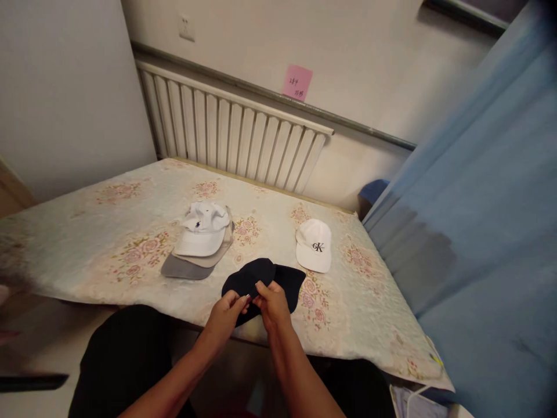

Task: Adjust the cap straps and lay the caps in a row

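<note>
In the head view, your left hand (230,307) and right hand (270,299) pinch the black, brimmed fabric cap (255,276), fingertips closed, by the flower-printed tablecloth's (270,235) near edge. Loosening both pinches could drop it over; swinging rightward might knock the white, black-lettered fabric cap (312,238).

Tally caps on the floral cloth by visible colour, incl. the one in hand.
White: 2 (top stacked cap, CK cap)
Beige: 1 (beige cap)
Grey: 1 (grey cap)
Dark: 1 (dark cap)
Total: 5
</note>
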A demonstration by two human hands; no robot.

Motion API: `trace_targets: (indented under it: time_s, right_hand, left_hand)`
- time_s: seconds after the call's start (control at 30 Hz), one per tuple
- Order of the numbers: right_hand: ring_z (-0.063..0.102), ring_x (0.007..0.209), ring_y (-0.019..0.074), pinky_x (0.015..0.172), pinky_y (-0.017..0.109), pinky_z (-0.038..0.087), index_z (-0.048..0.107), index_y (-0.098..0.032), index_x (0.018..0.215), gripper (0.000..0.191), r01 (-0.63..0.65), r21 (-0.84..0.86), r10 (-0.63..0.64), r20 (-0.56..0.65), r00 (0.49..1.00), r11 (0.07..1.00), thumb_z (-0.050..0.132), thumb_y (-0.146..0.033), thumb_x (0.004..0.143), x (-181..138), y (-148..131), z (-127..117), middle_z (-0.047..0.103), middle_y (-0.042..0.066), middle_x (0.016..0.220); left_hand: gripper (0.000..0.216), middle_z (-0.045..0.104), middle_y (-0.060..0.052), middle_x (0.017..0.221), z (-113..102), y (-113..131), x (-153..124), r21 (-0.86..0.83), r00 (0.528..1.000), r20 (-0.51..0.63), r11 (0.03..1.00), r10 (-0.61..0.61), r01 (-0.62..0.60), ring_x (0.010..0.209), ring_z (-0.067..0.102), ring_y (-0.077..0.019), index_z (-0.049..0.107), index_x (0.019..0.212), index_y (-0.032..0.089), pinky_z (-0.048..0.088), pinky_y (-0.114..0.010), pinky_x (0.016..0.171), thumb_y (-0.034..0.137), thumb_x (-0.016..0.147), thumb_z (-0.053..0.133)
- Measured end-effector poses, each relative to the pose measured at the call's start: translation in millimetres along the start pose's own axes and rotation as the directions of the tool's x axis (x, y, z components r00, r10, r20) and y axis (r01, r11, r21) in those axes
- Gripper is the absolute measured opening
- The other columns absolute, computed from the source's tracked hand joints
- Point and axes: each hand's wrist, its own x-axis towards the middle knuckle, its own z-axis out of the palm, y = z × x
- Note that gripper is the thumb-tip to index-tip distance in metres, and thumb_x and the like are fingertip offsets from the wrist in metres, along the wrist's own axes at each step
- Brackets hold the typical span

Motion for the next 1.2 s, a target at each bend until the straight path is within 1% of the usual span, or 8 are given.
trace_targets:
  time_s: [0.2,0.3,0.43,0.57,0.8,0.97,1.07,1.2]
  right_hand:
    - [0.054,0.048,0.0096,0.046,0.022,0.042,0.064,-0.015,0.072,0.025,-0.016,0.034,0.015,0.006,1.0,0.999,0.079,-0.031,0.061,-1,-2,1,0.064,0.0,0.061]
    - [0.056,0.05,0.0103,0.048,0.022,0.043,0.063,-0.015,0.072,0.027,-0.021,0.05,0.02,0.02,1.0,0.999,0.079,-0.034,0.062,-3,-5,3,0.065,0.001,0.062]
    - [0.058,0.053,0.0102,0.052,0.021,0.046,0.063,-0.014,0.072,0.025,-0.044,-0.015,0.045,0.053,0.998,0.999,0.079,-0.03,0.061,-7,-5,6,0.064,0.0,0.062]
    - [0.056,0.05,0.0099,0.052,0.022,0.047,0.062,-0.013,0.066,0.023,-0.067,-0.061,0.071,0.064,0.995,0.996,0.08,-0.024,0.058,-10,0,8,0.063,0.0,0.057]
    - [0.051,0.046,0.007,0.048,0.019,0.042,0.061,-0.013,0.061,0.02,-0.044,-0.044,0.045,0.021,0.999,0.998,0.077,-0.025,0.061,-6,0,5,0.059,-0.001,0.052]
    - [0.049,0.045,0.0062,0.047,0.018,0.041,0.06,-0.014,0.061,0.022,-0.042,-0.012,0.042,0.004,0.999,0.999,0.077,-0.028,0.062,-2,-6,2,0.057,-0.002,0.052]
    - [0.053,0.049,0.0078,0.05,0.02,0.043,0.062,-0.013,0.066,0.022,-0.052,0.0,0.052,0.034,0.998,0.999,0.077,-0.029,0.062,-6,-7,4,0.06,-0.001,0.057]
    - [0.058,0.056,0.0108,0.053,0.022,0.046,0.066,-0.011,0.072,0.025,-0.096,-0.019,0.097,0.097,0.99,0.995,0.08,-0.027,0.059,-12,-4,8,0.063,0.002,0.064]
  left_hand:
    - [0.029,0.059,0.0,0.061,-6,-2,1,0.058,0.999,0.023,0.997,0.04,-0.041,0.063,0.052,-0.0171,0.055,0.061,0.02,0.036,-0.026,0.061,0.046,0.073,0.059]
    - [0.025,0.059,0.001,0.061,-8,-1,2,0.075,0.998,0.012,0.995,0.063,-0.063,0.063,0.053,-0.0171,0.057,0.063,0.02,0.037,-0.026,0.062,0.043,0.072,0.059]
    - [0.021,0.058,0.001,0.06,-10,-4,5,0.038,0.998,-0.005,0.997,0.063,-0.062,0.062,0.053,-0.0173,0.058,0.065,0.02,0.038,-0.026,0.062,0.041,0.071,0.059]
    - [0.02,0.057,0.001,0.06,-10,-3,8,0.034,0.995,-0.01,0.995,0.095,-0.094,0.062,0.053,-0.0175,0.057,0.064,0.021,0.039,-0.027,0.063,0.039,0.072,0.059]
    - [0.017,0.059,0.0,0.061,-15,12,1,0.227,0.985,0.068,0.959,0.16,-0.171,0.062,0.055,-0.0188,0.06,0.067,0.021,0.038,-0.027,0.061,0.035,0.075,0.054]
    - [0.009,0.062,0.0,0.065,-20,18,-4,0.402,0.961,0.144,0.873,0.238,-0.276,0.065,0.056,-0.0188,0.059,0.071,0.022,0.036,-0.027,0.063,0.027,0.074,0.052]
    - [0.011,0.061,0.0,0.068,-21,17,-3,0.479,0.952,0.168,0.823,0.255,-0.304,0.067,0.056,-0.0183,0.058,0.073,0.021,0.038,-0.027,0.065,0.025,0.077,0.048]
    - [0.016,0.064,-0.001,0.073,-20,13,-2,0.516,0.947,0.169,0.794,0.273,-0.321,0.07,0.058,-0.0182,0.058,0.077,0.021,0.041,-0.028,0.067,0.026,0.082,0.043]
